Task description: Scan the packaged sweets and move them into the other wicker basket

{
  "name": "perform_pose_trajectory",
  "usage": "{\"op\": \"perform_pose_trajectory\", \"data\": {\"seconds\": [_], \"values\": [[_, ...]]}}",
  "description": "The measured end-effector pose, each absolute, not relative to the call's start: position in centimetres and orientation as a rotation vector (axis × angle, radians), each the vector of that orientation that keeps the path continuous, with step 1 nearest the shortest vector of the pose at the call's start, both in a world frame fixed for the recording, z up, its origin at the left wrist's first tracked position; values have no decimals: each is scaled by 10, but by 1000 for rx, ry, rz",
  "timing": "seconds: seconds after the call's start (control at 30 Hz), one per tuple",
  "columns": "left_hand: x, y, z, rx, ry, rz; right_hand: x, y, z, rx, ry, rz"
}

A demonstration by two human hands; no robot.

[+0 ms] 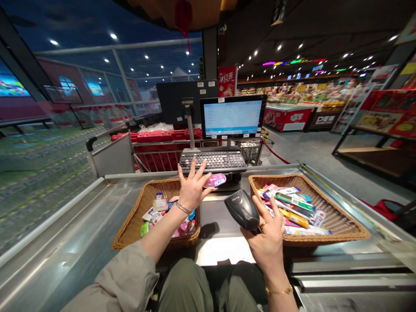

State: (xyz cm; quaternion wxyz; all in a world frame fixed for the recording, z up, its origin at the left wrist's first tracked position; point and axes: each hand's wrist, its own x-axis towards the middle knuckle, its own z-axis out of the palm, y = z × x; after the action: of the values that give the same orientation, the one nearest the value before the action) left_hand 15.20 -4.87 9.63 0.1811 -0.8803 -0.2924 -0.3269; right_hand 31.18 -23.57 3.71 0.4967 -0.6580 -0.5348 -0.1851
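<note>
My left hand [191, 189] is over the front edge of the black keyboard [214, 160], several fingers spread toward the keys. A small pink package [216, 180] sits between its thumb and the nearest finger. My right hand [268, 238] holds a black barcode scanner [242, 209], its head tilted toward the middle of the counter. The scanner's handle is mostly hidden by the hand. Below my left forearm, a wicker basket [130, 225] contains small packaged goods [160, 205]. Beside my right hand, another wicker basket [349, 225] contains several boxes and packets [294, 201].
A lit monitor [233, 117] stands behind the keyboard, with a dark second screen [177, 104] to its left. The metal counter [81, 225] runs across both sides. Beyond it are a cart [156, 154] with red items and a shelf rack [373, 130].
</note>
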Motion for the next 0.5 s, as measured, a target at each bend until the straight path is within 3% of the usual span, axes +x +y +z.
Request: {"op": "perform_pose_trajectory", "data": {"seconds": [0.5], "values": [[159, -49, 97, -2477, -807, -937, 315, -236, 40, -1574, -1292, -435]]}}
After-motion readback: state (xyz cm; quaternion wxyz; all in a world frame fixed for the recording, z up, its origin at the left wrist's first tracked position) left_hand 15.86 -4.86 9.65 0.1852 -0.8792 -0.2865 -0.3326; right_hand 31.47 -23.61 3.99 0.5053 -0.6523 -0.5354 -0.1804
